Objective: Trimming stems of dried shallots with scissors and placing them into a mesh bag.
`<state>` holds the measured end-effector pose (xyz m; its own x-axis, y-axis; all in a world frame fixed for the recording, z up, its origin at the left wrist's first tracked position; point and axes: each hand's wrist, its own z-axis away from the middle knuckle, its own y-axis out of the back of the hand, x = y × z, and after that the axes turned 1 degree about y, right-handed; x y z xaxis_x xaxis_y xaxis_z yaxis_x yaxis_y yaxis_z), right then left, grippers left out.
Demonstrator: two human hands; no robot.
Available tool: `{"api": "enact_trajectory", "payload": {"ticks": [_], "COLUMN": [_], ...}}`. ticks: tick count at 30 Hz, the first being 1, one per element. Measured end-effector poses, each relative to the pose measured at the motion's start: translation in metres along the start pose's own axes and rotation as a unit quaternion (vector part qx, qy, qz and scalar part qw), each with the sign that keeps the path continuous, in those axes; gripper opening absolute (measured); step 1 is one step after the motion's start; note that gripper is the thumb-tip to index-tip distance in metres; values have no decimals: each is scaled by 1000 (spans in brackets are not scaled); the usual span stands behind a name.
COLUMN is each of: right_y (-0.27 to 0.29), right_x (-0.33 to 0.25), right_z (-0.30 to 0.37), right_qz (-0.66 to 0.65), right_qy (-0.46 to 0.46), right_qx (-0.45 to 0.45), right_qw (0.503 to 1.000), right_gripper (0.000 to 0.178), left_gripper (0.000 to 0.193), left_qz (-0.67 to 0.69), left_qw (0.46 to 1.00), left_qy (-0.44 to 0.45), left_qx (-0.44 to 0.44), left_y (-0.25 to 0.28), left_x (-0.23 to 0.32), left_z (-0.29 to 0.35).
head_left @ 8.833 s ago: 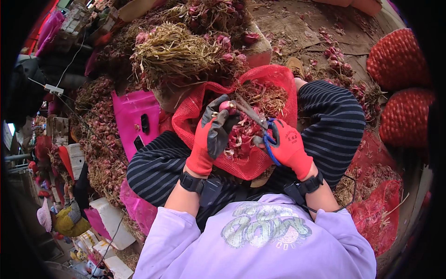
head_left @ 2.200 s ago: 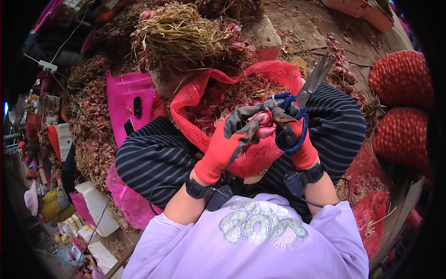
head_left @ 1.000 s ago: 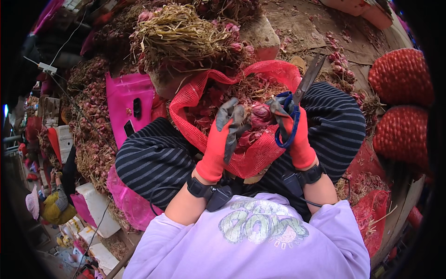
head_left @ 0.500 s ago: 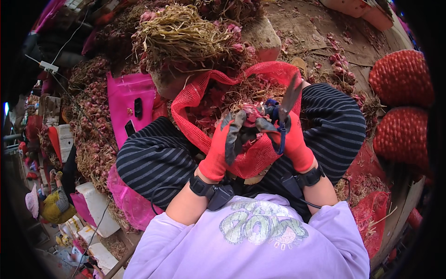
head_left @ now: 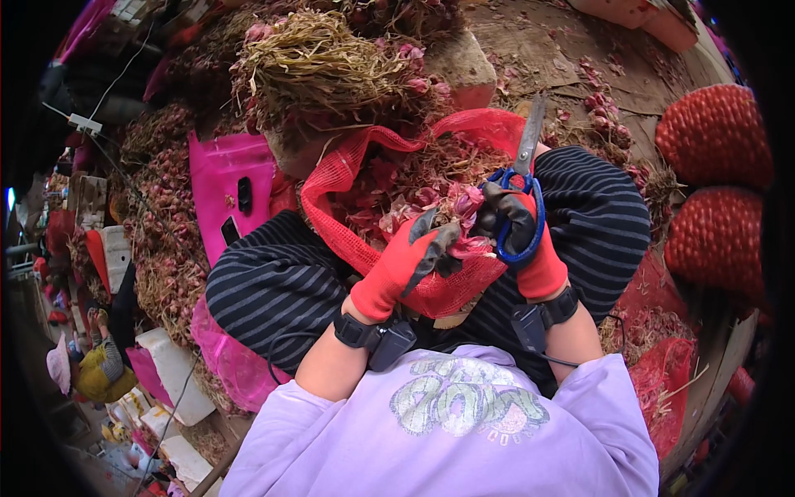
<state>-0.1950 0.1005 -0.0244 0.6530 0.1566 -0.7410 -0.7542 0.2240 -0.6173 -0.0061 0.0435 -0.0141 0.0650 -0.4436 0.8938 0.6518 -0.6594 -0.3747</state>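
Observation:
My left hand point(head_left: 418, 255), in a red glove with a dark palm, curls its fingers around shallots point(head_left: 454, 225) above a red mesh bag point(head_left: 331, 228). Just right of it, my gloved right hand point(head_left: 523, 236) grips blue-handled scissors point(head_left: 528, 145). Their blades point up and away from me, and a large blue handle loop shows over the fingers. Loose shallots and dry skins point(head_left: 406, 195) fill the bag, which stands open between my crossed legs. Whether the right fingertips also touch a shallot is hard to see.
Beyond the bag, a bundle of dried shallots point(head_left: 327, 70) rests on a foam block point(head_left: 468, 70). Two full red net sacks point(head_left: 716, 137) stand at right. More shallots point(head_left: 170, 224) are heaped at left, beside a pink sheet point(head_left: 236, 166) with two dark phone-like objects. Another person point(head_left: 99, 364) sits far left.
My hands have moved slightly apart. The right hand has turned, so the scissors' blades and blue loops show more fully. Some shallots now show lower between the hands.

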Motion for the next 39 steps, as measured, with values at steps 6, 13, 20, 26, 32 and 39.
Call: {"api": "enact_trajectory", "payload": {"ticks": [6, 13, 20, 26, 32, 39], "right_y": [2, 3, -2, -4, -3, -5], "right_x": [-6, 3, 5, 18, 29, 12], "right_z": [-8, -10, -15, -15, -13, -9], "right_qz": [-130, -59, 128, 288, 296, 181], "right_qy": [-86, 16, 79, 135, 154, 23], "right_qx": [-44, 41, -17, 24, 86, -5], "right_qw": [987, 997, 988, 948, 939, 983], "right_gripper": [11, 15, 29, 26, 21, 27], "left_gripper": [37, 20, 23, 22, 27, 24], "left_qz": [5, 97, -368, 50, 12, 32], "left_qw": [1000, 990, 919, 978, 980, 998], "left_qy": [12, 44, -144, 32, 165, 52], "left_qx": [6, 92, -13, 199, 110, 33], "left_y": [5, -8, 16, 0, -14, -5], "left_x": [-1, 8, -1, -19, 9, 1], "left_z": [-4, -6, -9, -15, -5, -4]}}
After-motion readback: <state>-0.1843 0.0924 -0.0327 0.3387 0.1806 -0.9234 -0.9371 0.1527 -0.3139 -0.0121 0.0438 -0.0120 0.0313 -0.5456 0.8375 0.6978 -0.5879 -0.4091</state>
